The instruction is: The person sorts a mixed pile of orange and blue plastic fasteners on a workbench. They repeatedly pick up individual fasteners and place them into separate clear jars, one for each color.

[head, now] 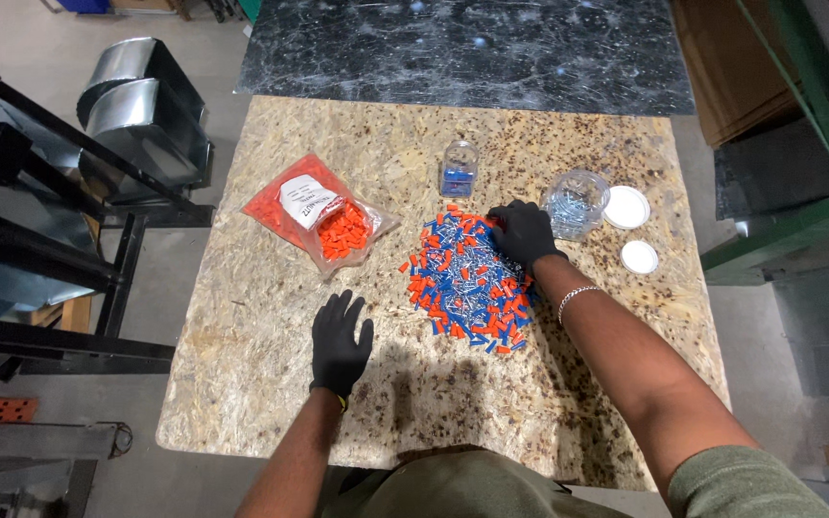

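Right hand (522, 233) curled, fingertips in pile (467, 281) mid-frame, clamped on nothing visible, left hand (340, 341) spread flat on counter (242, 336), lower centre

Bench (261, 384): tan chipboard, brown-flecked. Pile of connectors (467, 283): orange, blue and silver mixed. Bag (323, 213): clear, filled with orange, white label. Both lids (627, 207): white. Gloves (338, 343): black.
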